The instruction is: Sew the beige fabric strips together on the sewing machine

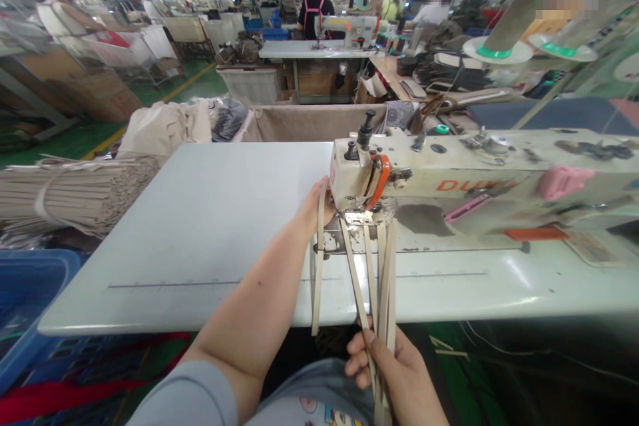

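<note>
My left hand (322,203) is at the left side of the sewing machine's head (357,170), close to the needle plate (358,218). Its fingers look curled around the upper part of a narrow beige strap (318,279), though the machine head partly hides the fingertips. The strap's lower end hangs over the table's front edge. Below that edge, my right hand (399,366) is closed around several beige straps (385,286). One strap (353,266) runs from between its thumb and fingers up to the presser foot area; other upper ends lie on the machine bed.
A tied bundle of beige strips (80,190) lies left of the white table (200,226). At lower left stands a blue basket (40,299). Behind the table is a fabric-lined bin (314,123); thread cones (524,6) rise at right. Other people work farther back.
</note>
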